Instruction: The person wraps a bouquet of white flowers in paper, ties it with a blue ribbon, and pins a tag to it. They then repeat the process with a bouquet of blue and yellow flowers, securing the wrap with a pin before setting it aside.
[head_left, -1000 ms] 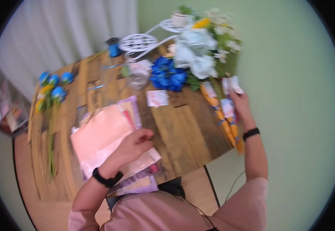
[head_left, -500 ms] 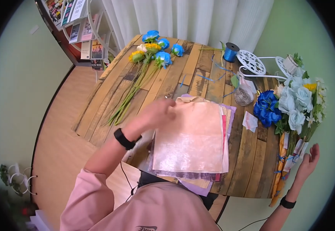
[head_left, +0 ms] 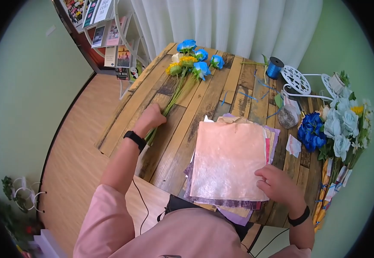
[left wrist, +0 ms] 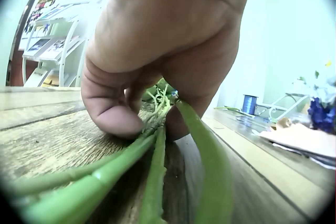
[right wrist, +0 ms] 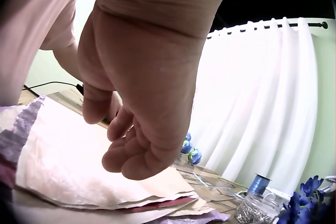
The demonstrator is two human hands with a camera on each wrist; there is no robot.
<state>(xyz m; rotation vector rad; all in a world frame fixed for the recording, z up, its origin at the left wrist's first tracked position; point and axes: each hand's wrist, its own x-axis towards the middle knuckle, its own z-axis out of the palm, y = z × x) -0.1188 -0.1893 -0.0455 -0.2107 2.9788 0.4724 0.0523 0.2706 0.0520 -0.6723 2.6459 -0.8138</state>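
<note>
Blue and yellow flowers (head_left: 200, 70) lie at the table's far left, their green stems (head_left: 176, 94) running toward the near edge. My left hand (head_left: 149, 120) has its fingers curled round the lower stems; in the left wrist view the left hand (left wrist: 163, 50) pinches several stems (left wrist: 157, 176) close to the wood. Over the right edge of a stack of pink wrapping paper (head_left: 227, 159) is my right hand (head_left: 279, 185). The right wrist view shows the right hand (right wrist: 144, 87) with loosely curled fingers and nothing in them, above the paper (right wrist: 79, 161); contact cannot be told.
A blue ribbon spool (head_left: 275, 67), a white metal stand (head_left: 296, 80) and a clear jar (head_left: 288, 116) stand at the back right. Dark blue flowers (head_left: 311, 131) and pale blue bouquets (head_left: 341, 124) lie along the right edge. A magazine rack (head_left: 117, 38) stands beyond the table.
My left hand has moved left from over the paper and taken hold of the stems. My right hand has left the wrapped bouquets and come in to the paper's right edge.
</note>
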